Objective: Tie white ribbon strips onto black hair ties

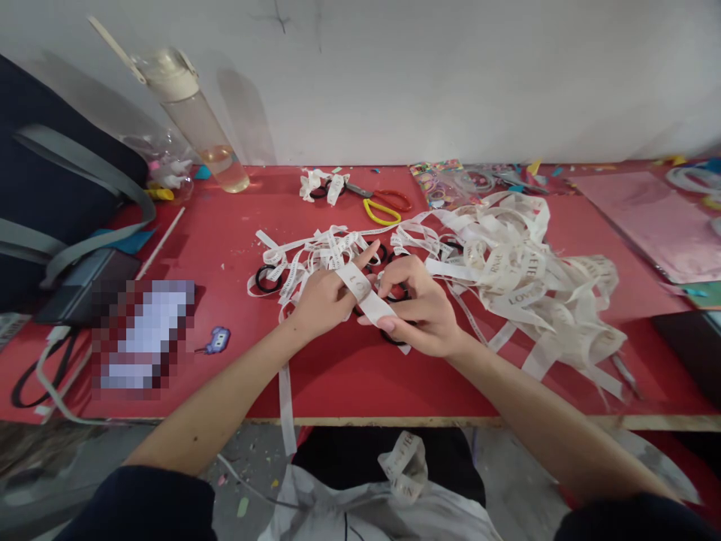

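My right hand (422, 308) pinches the ribbon (354, 282) above the bench (383, 391); it lies across my left hand (324, 298) (I can't tell that grip). Keeping it flat and gently tight should stop twists.

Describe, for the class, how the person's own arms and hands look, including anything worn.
The left sleeve and right sleeve look dark navy and leave the left forearm and right forearm bare. The left hand and right hand wear no gloves; no watch or bracelet shows.
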The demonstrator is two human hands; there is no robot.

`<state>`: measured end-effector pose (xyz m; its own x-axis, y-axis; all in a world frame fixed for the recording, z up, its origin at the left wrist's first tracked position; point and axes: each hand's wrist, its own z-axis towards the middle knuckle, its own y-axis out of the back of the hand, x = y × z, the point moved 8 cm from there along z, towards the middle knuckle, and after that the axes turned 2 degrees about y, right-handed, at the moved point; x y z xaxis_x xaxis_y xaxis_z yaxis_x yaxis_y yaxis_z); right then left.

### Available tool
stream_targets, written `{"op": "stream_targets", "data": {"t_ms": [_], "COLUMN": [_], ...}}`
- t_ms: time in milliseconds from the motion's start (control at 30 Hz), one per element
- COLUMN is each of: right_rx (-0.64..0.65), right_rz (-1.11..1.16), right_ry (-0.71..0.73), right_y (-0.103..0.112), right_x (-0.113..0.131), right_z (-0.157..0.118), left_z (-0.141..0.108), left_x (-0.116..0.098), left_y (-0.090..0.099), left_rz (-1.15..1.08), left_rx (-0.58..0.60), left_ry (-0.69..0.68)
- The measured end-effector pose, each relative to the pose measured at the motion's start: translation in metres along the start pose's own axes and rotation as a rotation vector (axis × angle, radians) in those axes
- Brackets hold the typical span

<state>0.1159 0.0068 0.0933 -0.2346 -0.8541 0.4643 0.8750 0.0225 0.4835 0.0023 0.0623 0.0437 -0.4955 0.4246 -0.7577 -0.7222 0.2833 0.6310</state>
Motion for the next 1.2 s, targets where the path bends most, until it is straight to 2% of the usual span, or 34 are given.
{"op": "stream_targets", "data": {"t_ms": [67,167,267,367,500,600,733,1000,1100,1200], "right_rx": [0.000,0.038,0.038,0.051,0.077,0.083,0.064,-0.086,-0.209,-0.413], "right_rz": [-0.001,0.063,0.146,0.242,0.335,0.351,0.327,0.211,0.219,0.410], "right_ry": [0.011,-0.012,-0.065,-0.113,-0.231,-0.338,-0.379,-0.578,-0.639,-0.681], "right_y": [0.001,-0.003,-0.005,-0.007,-0.010,-0.012,-0.014,-0.008,-0.001,0.011], "right_x": [0.001,-0.001,-0.006,-0.010,-0.024,-0.035,-0.040,-0.059,-0.064,-0.068], "right_z": [0.000,-0.001,-0.003,-0.005,-0.010,-0.015,-0.015,-0.026,-0.031,-0.032], "left_z": [0.000,-0.002,-0.007,-0.013,-0.021,-0.022,-0.019,-0.026,-0.030,-0.029], "left_x": [-0.002,-0.004,-0.007,-0.015,-0.032,-0.040,-0.040,-0.034,-0.032,-0.027], "left_y": [-0.005,-0.019,-0.029,-0.033,-0.034,-0.033,-0.029,-0.035,-0.047,-0.062], "left_rz": [0.061,0.141,0.107,-0.016,-0.291,-0.479,-0.660,-0.886,-0.885,-0.939], "left_rx": [0.051,0.190,0.332,0.436,0.568,0.593,0.552,0.642,0.697,0.723], "left_ry": [-0.038,-0.138,-0.204,-0.263,-0.321,-0.316,-0.271,-0.057,0.022,0.110]}}
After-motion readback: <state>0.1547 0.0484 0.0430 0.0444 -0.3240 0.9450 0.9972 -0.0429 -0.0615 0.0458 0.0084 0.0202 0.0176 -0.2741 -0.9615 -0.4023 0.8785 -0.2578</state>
